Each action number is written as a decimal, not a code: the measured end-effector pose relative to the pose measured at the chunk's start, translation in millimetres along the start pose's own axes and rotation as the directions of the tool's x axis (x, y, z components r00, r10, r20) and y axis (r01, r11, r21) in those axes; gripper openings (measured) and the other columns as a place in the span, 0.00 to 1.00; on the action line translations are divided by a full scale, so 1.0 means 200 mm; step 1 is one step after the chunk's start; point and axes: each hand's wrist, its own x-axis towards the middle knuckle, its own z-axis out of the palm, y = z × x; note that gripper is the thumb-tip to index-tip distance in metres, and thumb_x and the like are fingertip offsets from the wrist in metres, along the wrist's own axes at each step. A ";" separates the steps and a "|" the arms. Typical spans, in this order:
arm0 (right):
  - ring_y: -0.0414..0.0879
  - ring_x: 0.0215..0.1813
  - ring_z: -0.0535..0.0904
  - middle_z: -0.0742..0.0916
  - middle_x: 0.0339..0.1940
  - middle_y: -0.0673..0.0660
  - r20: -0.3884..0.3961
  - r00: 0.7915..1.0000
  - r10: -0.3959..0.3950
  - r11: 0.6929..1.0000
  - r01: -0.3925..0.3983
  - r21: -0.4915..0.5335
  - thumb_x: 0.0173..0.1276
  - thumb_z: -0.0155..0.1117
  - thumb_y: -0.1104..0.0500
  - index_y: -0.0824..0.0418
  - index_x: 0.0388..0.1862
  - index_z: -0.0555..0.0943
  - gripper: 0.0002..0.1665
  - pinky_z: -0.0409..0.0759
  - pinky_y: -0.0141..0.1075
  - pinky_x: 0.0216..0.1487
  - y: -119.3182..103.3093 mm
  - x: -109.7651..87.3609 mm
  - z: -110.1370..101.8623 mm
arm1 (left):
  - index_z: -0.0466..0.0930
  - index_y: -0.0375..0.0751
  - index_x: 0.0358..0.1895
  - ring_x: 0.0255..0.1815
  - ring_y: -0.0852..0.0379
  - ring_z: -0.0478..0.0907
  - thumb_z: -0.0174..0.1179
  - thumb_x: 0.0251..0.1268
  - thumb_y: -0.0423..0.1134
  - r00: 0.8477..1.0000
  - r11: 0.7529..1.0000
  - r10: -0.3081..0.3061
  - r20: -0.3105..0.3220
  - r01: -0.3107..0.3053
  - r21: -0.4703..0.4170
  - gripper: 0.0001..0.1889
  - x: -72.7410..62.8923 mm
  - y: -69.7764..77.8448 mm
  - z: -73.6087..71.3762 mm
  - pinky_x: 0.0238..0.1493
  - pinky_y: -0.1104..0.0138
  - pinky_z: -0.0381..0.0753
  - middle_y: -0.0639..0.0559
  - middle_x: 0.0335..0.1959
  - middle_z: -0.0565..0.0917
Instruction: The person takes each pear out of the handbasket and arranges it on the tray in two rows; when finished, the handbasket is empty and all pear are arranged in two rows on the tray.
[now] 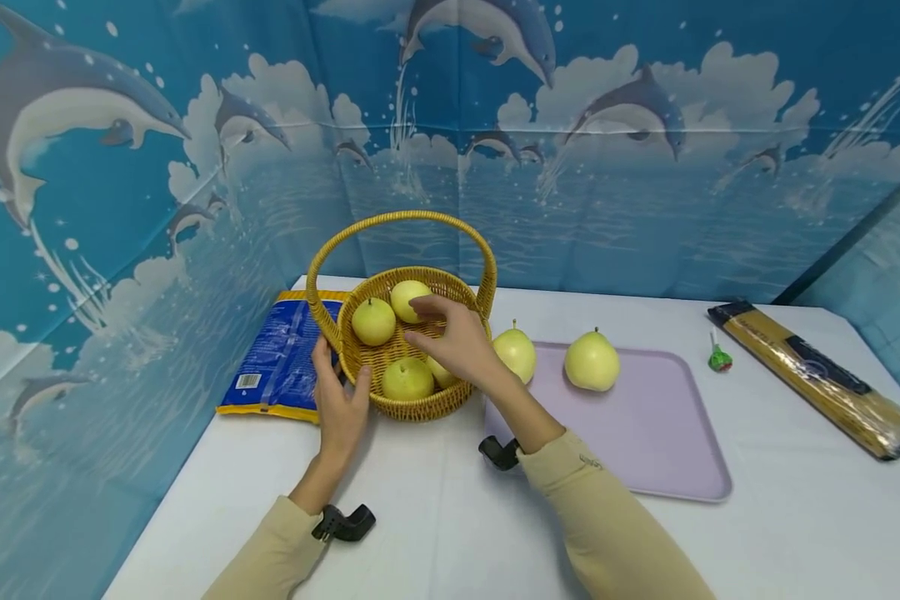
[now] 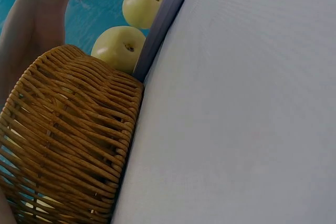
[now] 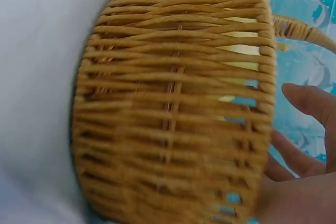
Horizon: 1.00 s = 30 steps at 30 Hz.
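A yellow wicker basket (image 1: 420, 408) with a tall arched handle holds several yellow-green pears (image 1: 373, 322). My left hand (image 1: 341, 412) rests against the basket's left front side, thumb and fingers spread along the wicker. Over the basket's right half reaches my right hand (image 1: 457, 337), its thumb and fingers apart with nothing between them. Its fingertips are close to the rear pear (image 1: 408, 298); whether they touch cannot be told. In the right wrist view, the fingers (image 3: 302, 98) show beyond the basket wall (image 3: 173, 103). Two more pears (image 1: 592, 360) are at the lilac tray.
The lilac tray (image 1: 667, 433) lies right of the basket. A blue and yellow packet (image 1: 277, 358) lies at the left, partly behind the basket. Farther right are a green-wrapped lollipop (image 1: 719, 358) and a long gold and black package (image 1: 810, 375). A dolphin-print curtain (image 1: 607, 225) hangs behind the table.
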 end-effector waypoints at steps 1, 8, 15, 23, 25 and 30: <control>0.56 0.70 0.81 0.83 0.70 0.61 0.010 1.000 0.005 1.000 -0.005 0.003 0.73 0.72 0.55 0.60 0.73 0.77 0.32 0.80 0.51 0.70 0.00 0.02 0.01 | 0.49 0.44 0.85 0.82 0.42 0.62 0.59 0.73 0.29 1.000 1.000 0.003 0.000 -0.003 0.002 0.42 0.00 0.00 0.00 0.78 0.41 0.66 0.43 0.84 0.60; 0.57 0.75 0.76 0.78 0.76 0.62 0.097 0.995 0.031 0.996 -0.038 0.080 0.73 0.71 0.59 0.61 0.77 0.73 0.35 0.77 0.51 0.73 0.02 0.14 0.08 | 0.49 0.43 0.85 0.81 0.41 0.63 0.59 0.73 0.29 1.000 1.000 -0.001 -0.004 0.001 0.010 0.42 0.01 0.00 0.01 0.78 0.41 0.66 0.43 0.84 0.60; 0.58 0.77 0.73 0.78 0.76 0.62 0.161 0.986 0.037 0.997 -0.048 0.059 0.74 0.71 0.59 0.61 0.79 0.71 0.38 0.73 0.51 0.77 0.03 0.22 0.14 | 0.49 0.43 0.85 0.83 0.42 0.60 0.59 0.73 0.30 1.000 1.000 0.010 -0.004 -0.010 0.007 0.41 0.01 -0.01 0.01 0.78 0.40 0.66 0.42 0.84 0.60; 0.56 0.75 0.76 0.78 0.76 0.62 0.160 0.986 0.041 0.999 -0.043 0.011 0.72 0.72 0.61 0.61 0.81 0.69 0.41 0.75 0.49 0.74 0.04 0.26 0.19 | 0.48 0.34 0.84 0.84 0.39 0.58 0.58 0.72 0.28 1.000 1.000 -0.019 0.003 0.019 -0.002 0.41 0.00 0.13 0.01 0.79 0.39 0.64 0.36 0.83 0.59; 0.56 0.73 0.77 0.80 0.74 0.61 0.155 0.987 0.037 0.999 -0.036 -0.007 0.71 0.73 0.62 0.60 0.81 0.69 0.42 0.76 0.49 0.73 0.05 0.26 0.20 | 0.48 0.30 0.83 0.84 0.37 0.57 0.57 0.72 0.27 1.000 0.999 -0.030 0.004 0.030 -0.011 0.40 0.00 0.19 0.00 0.79 0.38 0.62 0.32 0.83 0.58; 0.57 0.72 0.78 0.80 0.74 0.62 0.175 0.984 0.028 0.998 -0.017 -0.060 0.69 0.75 0.62 0.59 0.81 0.69 0.44 0.78 0.50 0.71 0.05 0.26 0.23 | 0.49 0.28 0.82 0.84 0.35 0.57 0.57 0.72 0.26 0.999 0.999 -0.041 -0.006 0.041 -0.002 0.40 0.00 0.21 -0.01 0.79 0.38 0.62 0.30 0.82 0.58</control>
